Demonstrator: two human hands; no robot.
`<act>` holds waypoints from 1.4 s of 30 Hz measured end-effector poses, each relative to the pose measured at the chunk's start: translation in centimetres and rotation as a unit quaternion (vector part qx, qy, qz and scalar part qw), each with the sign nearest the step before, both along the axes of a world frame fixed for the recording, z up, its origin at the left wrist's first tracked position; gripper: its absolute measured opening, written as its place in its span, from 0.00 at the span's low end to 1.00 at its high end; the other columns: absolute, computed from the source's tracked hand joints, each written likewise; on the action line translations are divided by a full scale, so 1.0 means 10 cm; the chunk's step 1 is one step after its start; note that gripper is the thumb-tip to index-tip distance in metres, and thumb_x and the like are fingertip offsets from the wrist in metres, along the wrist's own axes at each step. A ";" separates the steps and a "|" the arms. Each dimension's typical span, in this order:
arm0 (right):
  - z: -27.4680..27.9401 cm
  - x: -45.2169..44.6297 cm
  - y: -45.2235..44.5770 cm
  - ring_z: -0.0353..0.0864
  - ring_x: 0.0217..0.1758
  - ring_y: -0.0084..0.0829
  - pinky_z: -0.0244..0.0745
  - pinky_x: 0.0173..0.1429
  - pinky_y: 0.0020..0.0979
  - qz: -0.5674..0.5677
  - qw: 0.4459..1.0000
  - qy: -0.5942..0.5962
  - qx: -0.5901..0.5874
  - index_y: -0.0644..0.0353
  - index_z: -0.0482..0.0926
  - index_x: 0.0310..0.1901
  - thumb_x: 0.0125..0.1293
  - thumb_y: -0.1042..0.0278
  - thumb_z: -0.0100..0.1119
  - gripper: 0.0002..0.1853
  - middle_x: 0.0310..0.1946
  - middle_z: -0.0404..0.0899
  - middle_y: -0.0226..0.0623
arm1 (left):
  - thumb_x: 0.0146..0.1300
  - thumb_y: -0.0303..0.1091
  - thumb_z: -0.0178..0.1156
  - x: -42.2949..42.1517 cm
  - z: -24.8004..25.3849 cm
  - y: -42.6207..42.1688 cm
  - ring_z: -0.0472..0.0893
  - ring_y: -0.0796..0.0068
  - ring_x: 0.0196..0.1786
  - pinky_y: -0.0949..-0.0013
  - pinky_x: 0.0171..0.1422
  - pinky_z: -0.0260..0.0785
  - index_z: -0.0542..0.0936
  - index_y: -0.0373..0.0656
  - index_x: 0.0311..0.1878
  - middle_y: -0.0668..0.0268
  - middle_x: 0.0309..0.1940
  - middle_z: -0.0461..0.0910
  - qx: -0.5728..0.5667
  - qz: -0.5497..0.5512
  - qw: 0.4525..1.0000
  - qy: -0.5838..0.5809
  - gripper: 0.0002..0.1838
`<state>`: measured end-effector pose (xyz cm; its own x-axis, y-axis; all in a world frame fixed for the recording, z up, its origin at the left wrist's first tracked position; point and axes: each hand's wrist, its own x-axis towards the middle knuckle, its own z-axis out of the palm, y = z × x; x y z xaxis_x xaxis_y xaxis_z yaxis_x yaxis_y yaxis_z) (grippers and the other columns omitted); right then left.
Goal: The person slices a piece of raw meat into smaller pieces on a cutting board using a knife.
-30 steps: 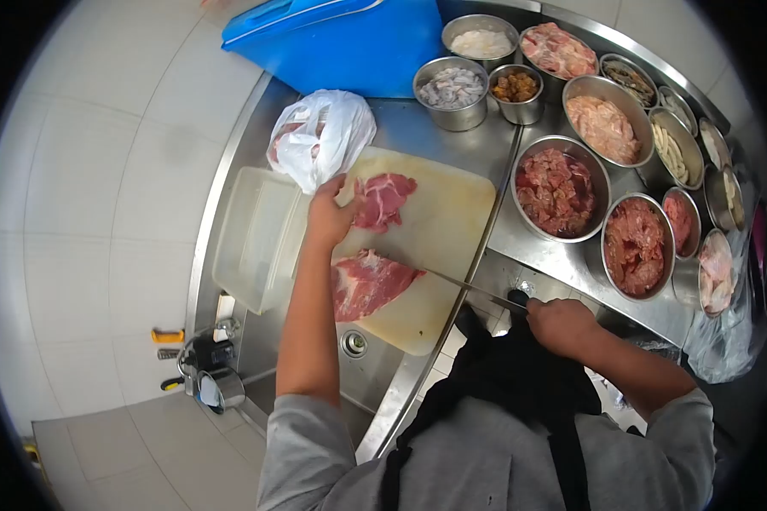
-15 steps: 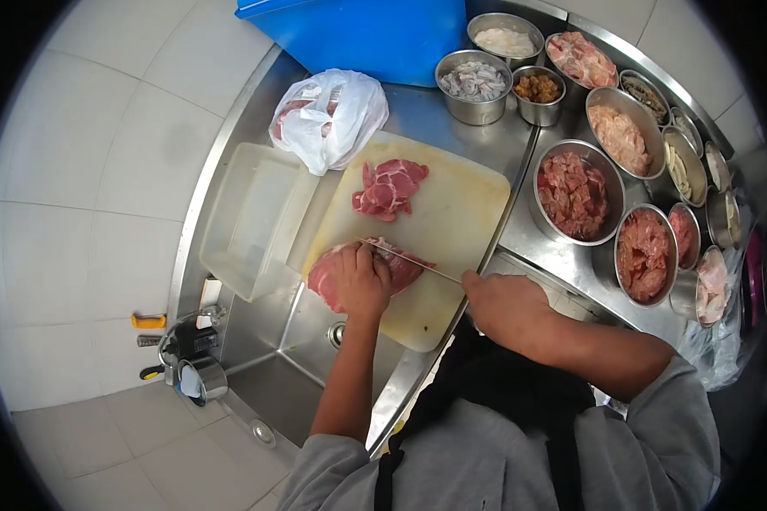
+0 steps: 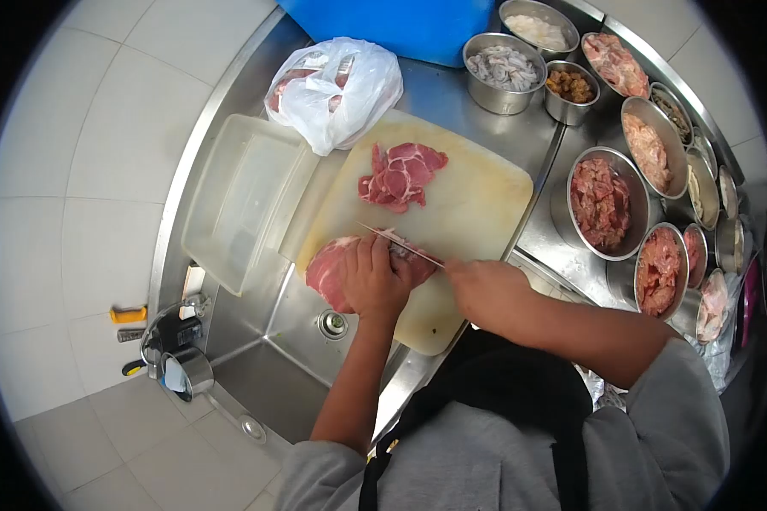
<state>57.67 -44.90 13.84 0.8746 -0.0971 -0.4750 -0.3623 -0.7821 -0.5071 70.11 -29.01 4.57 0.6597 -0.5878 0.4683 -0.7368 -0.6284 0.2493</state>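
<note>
A large chunk of raw red meat [image 3: 325, 271] lies on the near-left part of the white cutting board [image 3: 477, 200]. My left hand [image 3: 375, 277] is on top of it, its fingers bent over and gripping the meat. In my right hand [image 3: 490, 289] is a knife [image 3: 400, 244], its handle hidden by the fist. The thin blade lies across the meat just beyond my left fingertips, and its tip sticks out past the far side. Farther up the board rests a small pile of meat slices [image 3: 405, 170].
A white plastic bag [image 3: 337, 94] with meat sits behind the board, beside a clear plastic tub [image 3: 247, 196]. The steel sink [image 3: 307, 341] opens at the left. Several metal bowls, including one of cut meat [image 3: 601, 200], stand on the right. A blue container [image 3: 392, 25] is at the back.
The knife has slid forward across the meat, bringing my right hand nearer my left. My left hand still holds the meat. The whole view has shifted slightly.
</note>
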 end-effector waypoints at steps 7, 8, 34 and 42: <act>0.04 -0.05 -0.07 0.88 0.43 0.51 0.82 0.46 0.47 0.024 0.999 -0.048 -0.004 0.68 0.76 0.47 0.66 0.73 0.47 0.12 0.38 0.86 0.52 | 0.54 0.32 0.58 -0.08 0.00 -0.07 0.77 0.49 0.50 0.48 0.55 0.69 0.78 0.42 0.44 0.54 0.46 0.78 0.004 0.028 1.000 -0.005 0.13; 0.17 -0.19 -0.14 0.87 0.43 0.51 0.82 0.45 0.48 0.020 1.000 0.011 -0.007 0.66 0.75 0.48 0.66 0.72 0.47 0.12 0.38 0.86 0.52 | 0.54 0.32 0.58 -0.05 0.00 -0.07 0.77 0.49 0.50 0.48 0.55 0.69 0.78 0.42 0.44 0.54 0.46 0.78 0.005 0.027 1.000 -0.006 0.13; -0.58 0.17 -0.02 0.88 0.44 0.49 0.83 0.45 0.48 0.029 0.998 -0.059 0.015 0.66 0.79 0.48 0.65 0.72 0.51 0.13 0.41 0.87 0.50 | 0.58 0.35 0.54 -0.09 -0.09 -0.09 0.76 0.47 0.52 0.48 0.57 0.67 0.78 0.39 0.45 0.53 0.48 0.78 0.032 0.048 0.998 -0.019 0.14; -0.86 -0.20 -0.10 0.87 0.44 0.52 0.82 0.45 0.50 0.004 0.995 -0.086 0.050 0.67 0.76 0.47 0.67 0.71 0.48 0.12 0.38 0.86 0.53 | 0.58 0.34 0.54 -0.11 -0.11 -0.08 0.76 0.47 0.51 0.48 0.56 0.67 0.78 0.40 0.44 0.54 0.48 0.78 0.028 0.059 0.998 -0.025 0.13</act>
<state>55.64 -45.91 5.20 0.9445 -0.0498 -0.3247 -0.2573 -0.7268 -0.6368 69.02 -29.82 3.45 0.7024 -0.5331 0.4716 -0.6674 -0.7235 0.1762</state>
